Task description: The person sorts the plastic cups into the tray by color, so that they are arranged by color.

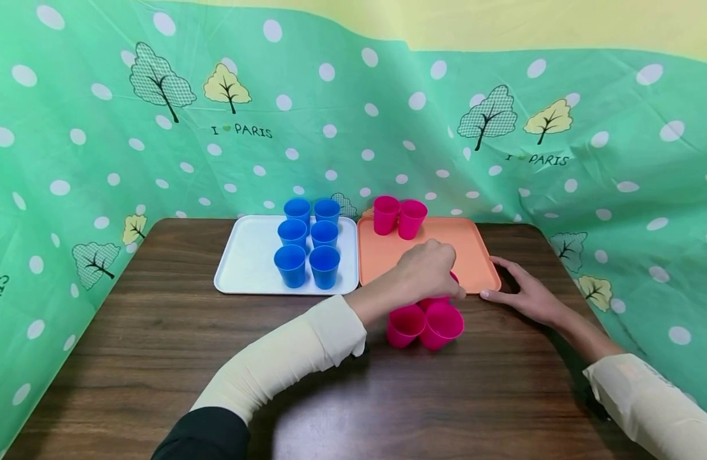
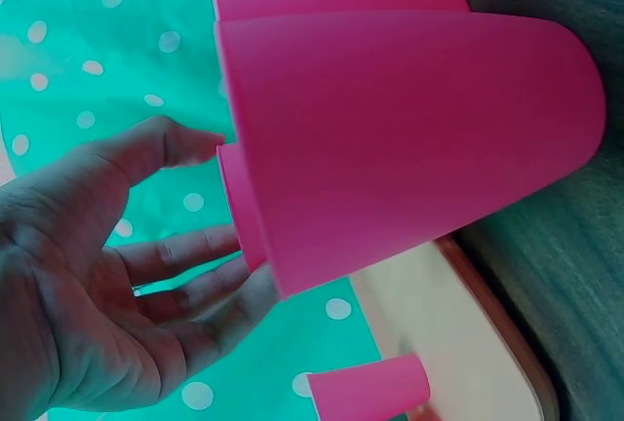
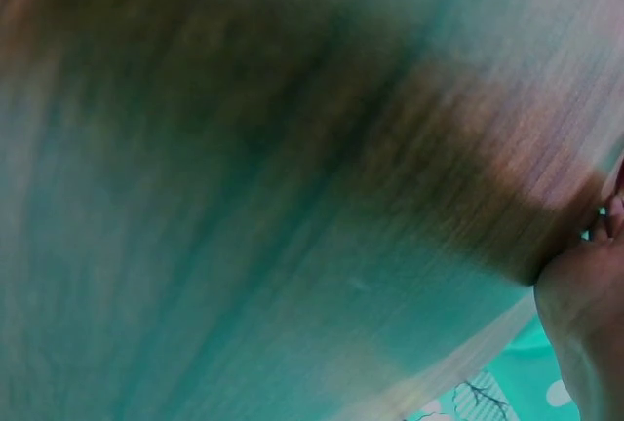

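Note:
My left hand [image 1: 428, 273] reaches over a cluster of pink cups just in front of the orange tray [image 1: 468, 255]. In the left wrist view, its thumb and fingers pinch the rim of a pink cup [image 2: 240, 202], largely hidden behind a nearer pink cup [image 2: 409, 148]. Two pink cups of the cluster, one left [image 1: 406, 327] and one right [image 1: 443, 327], stand upright closest to me. Another pair, a pink cup [image 1: 386, 216] and its neighbour [image 1: 412, 220], occupies the tray's back left corner. My right hand [image 1: 528, 297] touches the tray's right edge with extended fingers and thumb.
Left of the orange tray, a white tray [image 1: 244, 255] adjoins it, with several blue cups [image 1: 292, 265] in two columns on its right half. Both trays lie on a dark wooden table [image 1: 175, 345]. A green dotted cloth [image 1: 359, 128] hangs behind and at the sides.

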`<state>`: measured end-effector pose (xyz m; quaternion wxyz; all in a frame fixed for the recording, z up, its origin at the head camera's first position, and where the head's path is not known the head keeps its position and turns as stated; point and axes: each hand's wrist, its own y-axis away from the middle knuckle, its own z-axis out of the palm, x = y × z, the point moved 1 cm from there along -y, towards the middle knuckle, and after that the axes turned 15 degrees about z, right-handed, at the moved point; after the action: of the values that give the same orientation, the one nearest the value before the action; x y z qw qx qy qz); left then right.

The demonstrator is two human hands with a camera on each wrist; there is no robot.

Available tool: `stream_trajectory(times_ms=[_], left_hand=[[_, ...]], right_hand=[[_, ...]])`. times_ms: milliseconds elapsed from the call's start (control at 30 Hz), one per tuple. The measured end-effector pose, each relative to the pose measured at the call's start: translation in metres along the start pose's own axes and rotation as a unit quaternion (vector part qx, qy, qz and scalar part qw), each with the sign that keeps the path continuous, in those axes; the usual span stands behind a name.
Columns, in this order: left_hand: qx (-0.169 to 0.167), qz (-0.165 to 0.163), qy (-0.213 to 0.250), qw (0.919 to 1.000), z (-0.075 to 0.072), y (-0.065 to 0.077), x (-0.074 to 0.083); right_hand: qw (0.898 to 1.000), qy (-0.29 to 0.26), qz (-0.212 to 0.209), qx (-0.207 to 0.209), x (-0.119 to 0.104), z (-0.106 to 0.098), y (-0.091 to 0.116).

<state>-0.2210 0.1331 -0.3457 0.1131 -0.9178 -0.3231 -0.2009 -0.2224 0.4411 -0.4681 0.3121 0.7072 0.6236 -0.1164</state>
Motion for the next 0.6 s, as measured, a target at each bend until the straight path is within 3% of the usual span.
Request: stream_trajectory(times_ms=[300,600], left_hand=[[0.001,0.001,0.001,1.0000,-0.005,0.000,-0.001],[0.039,0.013,0.012,0.9991,-0.014,0.000,-0.001]], right_hand=[[1.000,0.001,0.001,0.001,0.000,0.001,0.000],[1.000,-0.001,-0.003,0.003,0.000,0.001,0.000]])
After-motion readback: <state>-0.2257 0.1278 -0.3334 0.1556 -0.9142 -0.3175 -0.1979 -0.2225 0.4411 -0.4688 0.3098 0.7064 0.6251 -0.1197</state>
